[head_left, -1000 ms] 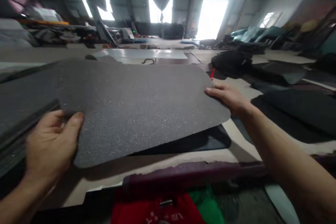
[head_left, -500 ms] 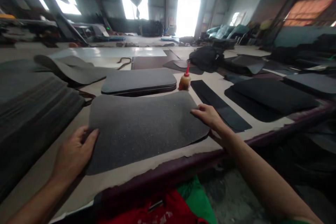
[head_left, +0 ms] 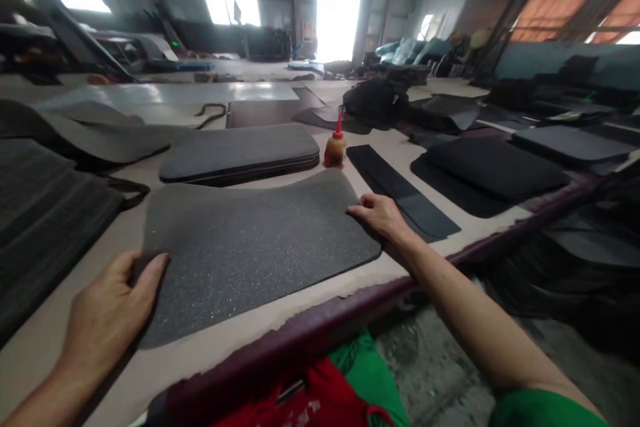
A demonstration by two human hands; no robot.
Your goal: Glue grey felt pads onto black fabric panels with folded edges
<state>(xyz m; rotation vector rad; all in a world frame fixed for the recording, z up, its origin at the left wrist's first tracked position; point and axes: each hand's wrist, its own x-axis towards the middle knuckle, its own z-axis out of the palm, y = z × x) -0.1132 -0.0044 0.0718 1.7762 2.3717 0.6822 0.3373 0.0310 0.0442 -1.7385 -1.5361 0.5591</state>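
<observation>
A dark grey mat (head_left: 250,260) with rounded corners and a speckled surface spans the space between my two hands, close to the table's front edge. My left hand (head_left: 113,307) grips its left edge, thumb on top and fingers partly hidden by the mat. At the right edge, my right hand (head_left: 381,217) pinches the mat with the thumb and fingers. Just behind it lies a stack of similar grey mats (head_left: 240,150). A squeeze bottle (head_left: 335,149) with a red nozzle and brownish contents stands upright beside that stack.
A tall pile of dark sheets (head_left: 45,227) fills the left side. Dark strips (head_left: 400,190) lie to the right of the bottle, with black mats (head_left: 490,173) beyond them. A black bag-like bundle (head_left: 375,103) sits farther back. The table's front edge (head_left: 300,320) has purple covering.
My view has turned slightly right, so most things appear farther left. The mat's speckles catch more light. Both hands keep their hold on its edges.
</observation>
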